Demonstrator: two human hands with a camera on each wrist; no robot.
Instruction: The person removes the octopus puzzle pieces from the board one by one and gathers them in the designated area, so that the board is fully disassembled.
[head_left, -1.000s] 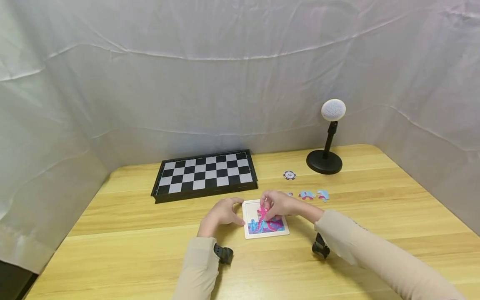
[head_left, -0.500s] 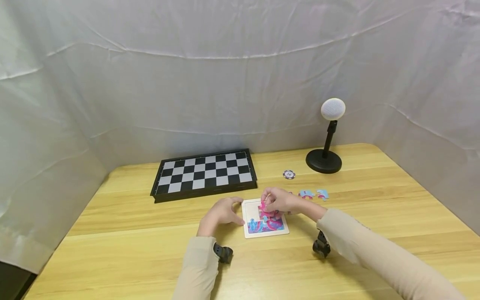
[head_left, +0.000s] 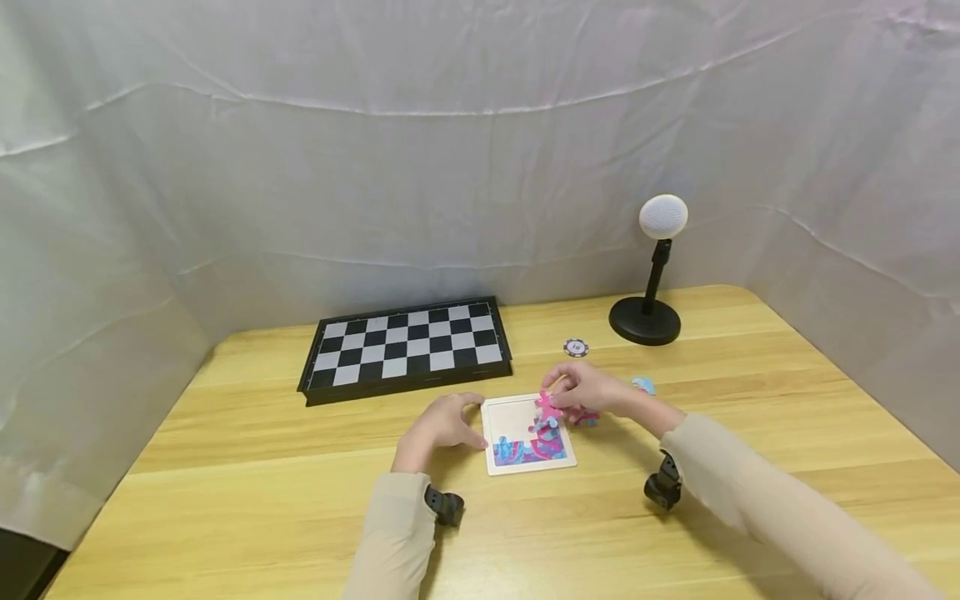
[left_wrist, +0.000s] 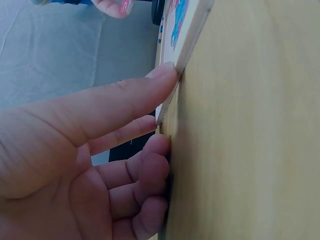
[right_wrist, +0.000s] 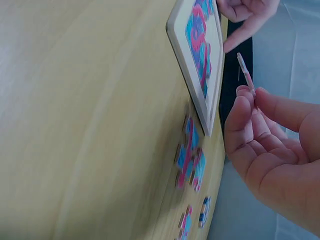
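My right hand (head_left: 588,392) pinches a pink jigsaw piece (head_left: 548,406) between thumb and fingertips, over the right part of a white puzzle tray (head_left: 491,463). In the right wrist view the piece (right_wrist: 245,71) appears edge-on, raised beyond the tray (right_wrist: 187,70). Pink, blue and purple pieces (head_left: 528,451) fill the tray's near part and reach up its right side; its upper left is bare white. My left hand (head_left: 442,422) lies at the tray's left side, thumb and index finger touching its edge. In the left wrist view the other fingers (left_wrist: 152,170) bend loosely against the tabletop.
Loose jigsaw pieces (right_wrist: 187,155) lie right of the tray, one (head_left: 643,384) farther right. Behind them are a poker chip (head_left: 576,347) and a round white lamp-like thing (head_left: 663,217) on a black stand. A black-and-white chessboard (head_left: 408,346) lies back left, before a pale curtain (head_left: 480,192).
My right hand lifts the pink piece and moves it right and slightly away from me, uncovering more of the tray. The left hand stays at the tray's edge.
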